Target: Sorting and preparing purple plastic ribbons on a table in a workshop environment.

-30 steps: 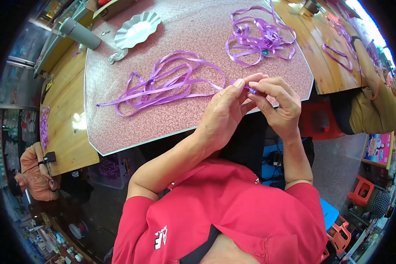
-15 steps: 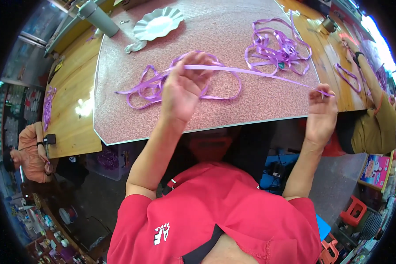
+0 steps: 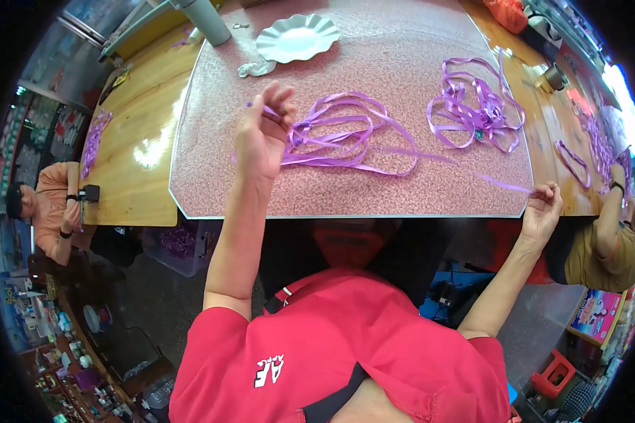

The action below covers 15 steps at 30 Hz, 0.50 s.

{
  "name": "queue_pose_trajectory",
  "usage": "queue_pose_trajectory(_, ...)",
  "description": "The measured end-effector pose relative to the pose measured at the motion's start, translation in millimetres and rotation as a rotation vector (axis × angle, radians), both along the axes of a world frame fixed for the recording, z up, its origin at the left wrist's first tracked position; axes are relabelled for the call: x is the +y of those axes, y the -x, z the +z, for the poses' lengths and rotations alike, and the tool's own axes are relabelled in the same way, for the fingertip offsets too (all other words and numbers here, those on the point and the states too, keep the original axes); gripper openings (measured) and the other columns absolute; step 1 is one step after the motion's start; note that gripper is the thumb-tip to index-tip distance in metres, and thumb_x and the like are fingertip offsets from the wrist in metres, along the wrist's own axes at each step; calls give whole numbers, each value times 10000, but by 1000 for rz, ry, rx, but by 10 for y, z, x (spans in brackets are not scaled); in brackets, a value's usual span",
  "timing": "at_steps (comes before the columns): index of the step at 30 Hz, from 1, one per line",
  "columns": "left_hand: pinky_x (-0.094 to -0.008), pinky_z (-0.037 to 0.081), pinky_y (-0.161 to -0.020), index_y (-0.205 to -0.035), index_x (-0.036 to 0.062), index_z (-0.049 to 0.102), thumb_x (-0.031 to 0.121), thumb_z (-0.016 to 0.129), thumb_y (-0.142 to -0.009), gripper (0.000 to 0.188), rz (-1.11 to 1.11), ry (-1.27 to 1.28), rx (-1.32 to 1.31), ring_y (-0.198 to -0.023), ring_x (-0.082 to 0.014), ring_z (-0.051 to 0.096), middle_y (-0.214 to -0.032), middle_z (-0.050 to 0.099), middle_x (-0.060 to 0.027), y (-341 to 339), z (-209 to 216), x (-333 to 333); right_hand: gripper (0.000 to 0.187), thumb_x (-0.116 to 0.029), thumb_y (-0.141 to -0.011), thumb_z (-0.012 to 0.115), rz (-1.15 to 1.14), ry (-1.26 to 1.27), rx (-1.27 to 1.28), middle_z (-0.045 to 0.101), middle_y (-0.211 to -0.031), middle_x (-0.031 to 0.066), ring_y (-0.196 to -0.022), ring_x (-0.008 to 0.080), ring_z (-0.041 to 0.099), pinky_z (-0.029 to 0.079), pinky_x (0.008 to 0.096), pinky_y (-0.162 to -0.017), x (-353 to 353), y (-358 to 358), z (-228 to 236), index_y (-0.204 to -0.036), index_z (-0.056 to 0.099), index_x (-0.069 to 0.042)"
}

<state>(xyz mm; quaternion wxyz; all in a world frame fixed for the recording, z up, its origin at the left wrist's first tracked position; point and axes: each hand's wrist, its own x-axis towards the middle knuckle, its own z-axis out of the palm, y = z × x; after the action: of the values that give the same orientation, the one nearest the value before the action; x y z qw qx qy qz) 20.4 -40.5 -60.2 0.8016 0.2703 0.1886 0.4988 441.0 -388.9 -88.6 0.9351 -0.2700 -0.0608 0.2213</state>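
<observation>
My left hand (image 3: 261, 144) is raised over the left of the pink speckled tabletop, its fingers curled. A short piece of purple ribbon (image 3: 269, 111) shows between its thumb and fingers. My right hand (image 3: 542, 215), at the table's front right corner, pinches the end of a thin purple strand (image 3: 504, 183). The strand runs left toward the table and is partly blurred, so I cannot tell where it joins. Just right of my left hand lies a looped bundle of purple ribbon (image 3: 356, 101). Farther right is a tangled heap of the same ribbon (image 3: 483, 106).
A white scalloped plate (image 3: 298, 39), a crumpled pale piece (image 3: 257, 69) and a grey-green tumbler (image 3: 208, 25) stand at the far left. A metal cup (image 3: 554, 79) is at the right. One person (image 3: 53, 204) sits at left; another person's arm (image 3: 609, 225) is at right.
My hands have moved farther apart, the left one leftward and the right one rightward and lower. The strand, earlier taut and high between them, now hangs lower and blurred.
</observation>
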Motion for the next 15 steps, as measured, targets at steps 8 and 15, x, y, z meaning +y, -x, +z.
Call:
queue_pose_trajectory(8,-208,434,-608,-1257,13,604,276,422,-1051,380,-369,-779,577,-699,-62,532,-909,681,-55,-394,453,-897,195,-60,-933,569,264,598,-943,552,-840,-12,-650,39,430,327,189,-557,974,1555,893,-1091,653,18)
queue_pose_trajectory(15,-335,488,-617,-1062,-38,629,115,509,-981,211,-371,-1028,790,-683,-199,631,-757,655,-127,-510,479,-1018,170,26,-858,665,345,528,-1423,608,-875,43,-704,99,556,444,230,-600,1461,2131,1017,-1025,686,13)
